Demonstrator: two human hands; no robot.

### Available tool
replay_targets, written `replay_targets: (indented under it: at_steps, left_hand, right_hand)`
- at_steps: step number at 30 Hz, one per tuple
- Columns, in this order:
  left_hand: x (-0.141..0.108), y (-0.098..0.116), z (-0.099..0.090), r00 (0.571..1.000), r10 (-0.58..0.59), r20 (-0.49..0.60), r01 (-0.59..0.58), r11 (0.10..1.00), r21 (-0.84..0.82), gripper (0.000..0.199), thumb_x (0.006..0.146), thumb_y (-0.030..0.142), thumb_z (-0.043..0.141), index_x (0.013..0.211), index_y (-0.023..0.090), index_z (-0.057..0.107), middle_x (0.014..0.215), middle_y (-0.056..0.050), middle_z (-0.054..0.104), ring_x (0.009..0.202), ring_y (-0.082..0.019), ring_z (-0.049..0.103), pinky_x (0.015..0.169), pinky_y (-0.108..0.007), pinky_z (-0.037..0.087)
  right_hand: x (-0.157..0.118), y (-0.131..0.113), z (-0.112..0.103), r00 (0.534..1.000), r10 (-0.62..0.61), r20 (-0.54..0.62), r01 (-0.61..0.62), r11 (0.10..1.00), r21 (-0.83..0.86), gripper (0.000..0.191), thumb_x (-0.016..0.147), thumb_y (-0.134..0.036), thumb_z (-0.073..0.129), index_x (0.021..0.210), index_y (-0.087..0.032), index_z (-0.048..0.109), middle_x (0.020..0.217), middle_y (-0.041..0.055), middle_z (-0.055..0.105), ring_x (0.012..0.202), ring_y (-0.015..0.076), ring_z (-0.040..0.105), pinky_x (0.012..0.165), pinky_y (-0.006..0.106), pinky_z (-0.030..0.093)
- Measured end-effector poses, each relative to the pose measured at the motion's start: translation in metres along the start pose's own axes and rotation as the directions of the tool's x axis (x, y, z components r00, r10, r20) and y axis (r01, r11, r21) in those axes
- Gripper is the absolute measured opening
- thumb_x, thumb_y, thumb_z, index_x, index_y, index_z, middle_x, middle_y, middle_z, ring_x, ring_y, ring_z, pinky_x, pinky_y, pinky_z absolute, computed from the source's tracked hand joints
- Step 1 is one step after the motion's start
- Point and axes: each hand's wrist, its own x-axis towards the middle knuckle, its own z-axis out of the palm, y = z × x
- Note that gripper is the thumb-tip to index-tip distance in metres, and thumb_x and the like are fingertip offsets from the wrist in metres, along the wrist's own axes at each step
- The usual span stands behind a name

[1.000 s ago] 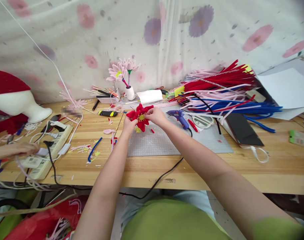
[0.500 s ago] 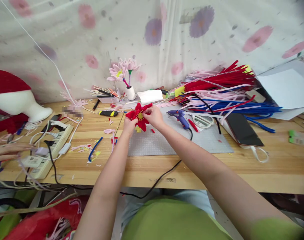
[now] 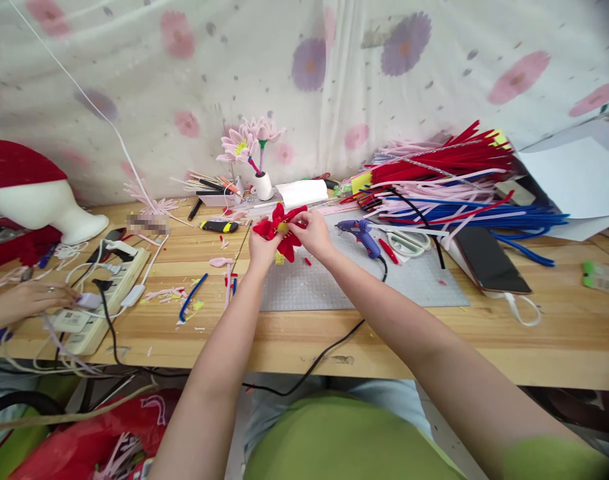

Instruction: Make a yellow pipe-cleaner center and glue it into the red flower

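Observation:
A red pipe-cleaner flower [image 3: 287,249] with a yellow centre is held above the grey cutting mat [image 3: 314,293]. My left hand [image 3: 264,248] grips it from the left side, its fingers closed on the petals near the middle. From the right, my right hand [image 3: 314,233] pinches a petal close to the yellow centre, with thumb and forefinger together. Part of the flower is hidden behind both hands. A blue glue gun [image 3: 360,237] lies on the mat to the right, beside a red pen-like stick [image 3: 389,251] and white-handled scissors [image 3: 408,243].
A co-worker's hand [image 3: 31,303] reaches toward the power strip [image 3: 109,300] at left. Pipe cleaners [image 3: 444,167] are heaped at back right, near a phone [image 3: 491,260]. Pink flowers stand in a white vase [image 3: 262,187]. A black-yellow cutter [image 3: 219,227] and scraps lie left.
My left hand has turned a little further over the flower, covering more of its centre. The co-worker's hand at left has shifted right, onto the plugs. The view has moved slightly.

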Motion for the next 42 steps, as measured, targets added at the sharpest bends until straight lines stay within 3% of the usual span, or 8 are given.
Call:
replay_targets:
  at_steps: [5,11,15,20,29,33,38,42]
  left_hand:
    - [-0.001,0.0,0.002,0.999,-0.047,-0.019,0.046,0.996,-0.074,0.052,0.05,0.02,0.078,0.097,0.017,0.055,0.092,-0.005,0.066,0.089,-0.018,0.063,0.086,-0.035,0.047]
    - [-0.002,-0.003,0.007,0.997,-0.04,-0.072,0.036,0.997,-0.062,0.05,0.052,0.02,0.077,0.097,0.017,0.055,0.093,-0.005,0.066,0.092,-0.018,0.063,0.087,-0.034,0.046]
    - [-0.002,-0.002,0.007,0.992,-0.006,-0.128,0.004,1.0,-0.011,0.052,0.052,0.017,0.076,0.099,0.018,0.053,0.098,-0.005,0.064,0.093,-0.017,0.062,0.088,-0.032,0.046]
    - [-0.002,0.003,0.002,0.981,0.013,-0.191,-0.008,1.0,0.025,0.05,0.054,0.015,0.075,0.097,0.019,0.051,0.099,-0.004,0.063,0.096,-0.016,0.061,0.091,-0.03,0.044]
    - [-0.005,0.01,0.005,0.975,0.013,-0.221,-0.019,1.0,-0.023,0.048,0.056,0.013,0.074,0.098,0.019,0.051,0.096,-0.004,0.062,0.098,-0.017,0.06,0.091,-0.031,0.045]
    - [-0.004,0.005,0.006,0.978,0.037,-0.207,-0.043,0.999,-0.023,0.047,0.056,0.014,0.073,0.097,0.019,0.051,0.094,-0.003,0.062,0.092,-0.015,0.061,0.087,-0.03,0.046]
    - [-0.003,-0.001,0.004,0.973,0.063,-0.221,-0.063,0.998,0.005,0.047,0.056,0.019,0.074,0.097,0.019,0.051,0.095,-0.004,0.063,0.091,-0.016,0.062,0.086,-0.029,0.046]
    - [-0.002,-0.001,0.0,0.965,0.058,-0.255,-0.055,0.998,0.02,0.043,0.057,0.019,0.073,0.094,0.018,0.052,0.094,-0.005,0.063,0.087,-0.015,0.062,0.084,-0.03,0.047]
  right_hand:
    - [-0.008,0.013,-0.024,0.998,0.064,-0.015,-0.061,0.987,0.149,0.015,0.073,-0.032,0.054,0.079,-0.018,0.053,0.071,-0.0014,0.052,0.067,0.0114,0.049,0.066,0.026,0.04]
    - [-0.026,0.023,-0.015,0.951,0.217,0.218,-0.262,0.943,0.204,0.038,0.069,-0.048,0.061,0.087,-0.021,0.042,0.056,-0.0068,0.053,0.053,0.011,0.054,0.054,0.023,0.04]
    - [-0.028,0.019,-0.004,0.938,0.239,0.252,-0.317,0.885,0.34,0.04,0.067,-0.036,0.066,0.087,-0.022,0.035,0.057,-0.0078,0.058,0.05,0.0105,0.056,0.052,0.022,0.043]
    - [-0.028,0.019,-0.007,0.907,0.256,0.333,-0.401,0.764,0.506,0.027,0.073,-0.024,0.058,0.086,-0.022,0.034,0.055,-0.0074,0.059,0.05,0.0105,0.058,0.054,0.024,0.048]
    - [-0.029,0.025,-0.011,0.903,0.289,0.318,-0.414,0.786,0.459,0.013,0.078,-0.023,0.054,0.078,-0.02,0.041,0.049,-0.0081,0.053,0.041,0.0053,0.048,0.045,0.017,0.04]
    - [-0.027,0.017,0.001,0.894,0.297,0.335,-0.428,0.788,0.443,0.023,0.075,-0.034,0.061,0.076,-0.019,0.044,0.052,-0.0052,0.055,0.044,0.0062,0.051,0.044,0.018,0.04]
    - [-0.026,0.01,0.007,0.909,0.276,0.313,-0.412,0.716,0.563,0.035,0.064,-0.028,0.069,0.081,-0.021,0.039,0.054,-0.0094,0.055,0.048,0.0081,0.056,0.054,0.023,0.049]
    - [-0.029,0.017,0.002,0.905,0.275,0.324,-0.422,0.673,0.608,0.029,0.066,-0.023,0.066,0.079,-0.021,0.04,0.054,-0.0089,0.056,0.053,0.0085,0.058,0.058,0.024,0.052]
